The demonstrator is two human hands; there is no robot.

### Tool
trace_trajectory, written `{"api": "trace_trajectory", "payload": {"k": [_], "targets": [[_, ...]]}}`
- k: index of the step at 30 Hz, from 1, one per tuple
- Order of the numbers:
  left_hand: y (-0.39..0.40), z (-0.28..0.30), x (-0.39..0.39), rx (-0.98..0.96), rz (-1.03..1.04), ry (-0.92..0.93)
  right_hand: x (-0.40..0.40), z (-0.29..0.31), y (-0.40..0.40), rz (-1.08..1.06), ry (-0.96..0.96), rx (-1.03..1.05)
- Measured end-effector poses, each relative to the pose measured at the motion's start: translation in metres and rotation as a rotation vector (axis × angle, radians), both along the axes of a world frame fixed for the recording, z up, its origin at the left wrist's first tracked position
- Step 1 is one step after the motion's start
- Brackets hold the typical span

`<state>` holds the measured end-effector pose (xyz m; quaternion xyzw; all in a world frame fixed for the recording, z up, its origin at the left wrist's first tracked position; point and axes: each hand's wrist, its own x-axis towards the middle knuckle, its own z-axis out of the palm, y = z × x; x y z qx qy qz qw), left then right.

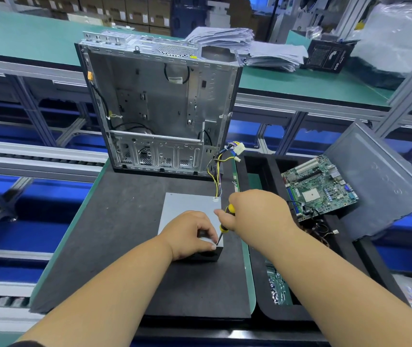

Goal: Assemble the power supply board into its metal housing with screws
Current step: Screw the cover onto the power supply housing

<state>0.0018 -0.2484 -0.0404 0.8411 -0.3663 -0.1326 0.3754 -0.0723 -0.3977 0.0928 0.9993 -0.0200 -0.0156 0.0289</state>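
Two bare forearms reach in from the near edge of the black foam mat (124,234), whose surface is matte and slightly grainy. Your left hand (189,234) lies curled over the near end of the power supply housing (187,206), fingers closed down on its near right corner and thumb pressed against the dark end face. That housing is a smooth, grey sheet-metal box lying flat toward the mat's right side, near its middle. Your right hand (257,211) is wrapped shut around the yellow-and-black handle of a screwdriver (225,221); its thin steel shaft slants down to the housing's near right corner, just beside your left thumb. Whether a screw sits under the tip is too small to tell.

From the housing's far right corner a bundle of yellow, black and blue wires (216,171) curls upward, ending in pale plastic connectors.

At the mat's far edge stands an open computer chassis (157,103), stamped bare steel with perforated vents and punched slots.

Right of the mat, a black tray (265,169) holds a green circuit board (320,186), tilted, studded with sockets and slots. A grey ribbed metal panel (380,181) leans over the tray's far right side.
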Motion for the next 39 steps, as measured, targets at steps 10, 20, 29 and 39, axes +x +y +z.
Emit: {"api": "trace_trajectory", "payload": {"k": [10, 20, 29, 39], "targets": [[0.0, 0.001, -0.001, -0.012, -0.009, 0.009, -0.003, 0.012, -0.01, 0.255, 0.078, 0.152], [0.0, 0.002, 0.0, -0.016, -0.016, -0.02, 0.007, 0.018, -0.007, 0.184, 0.119, -0.033], [0.0, 0.002, -0.002, -0.002, -0.012, -0.036, 0.01, 0.009, 0.003, 0.059, 0.06, -0.039], [0.001, 0.004, -0.001, -0.039, -0.017, 0.026, -0.005, 0.001, -0.01, 0.087, -0.086, 0.341]]}}
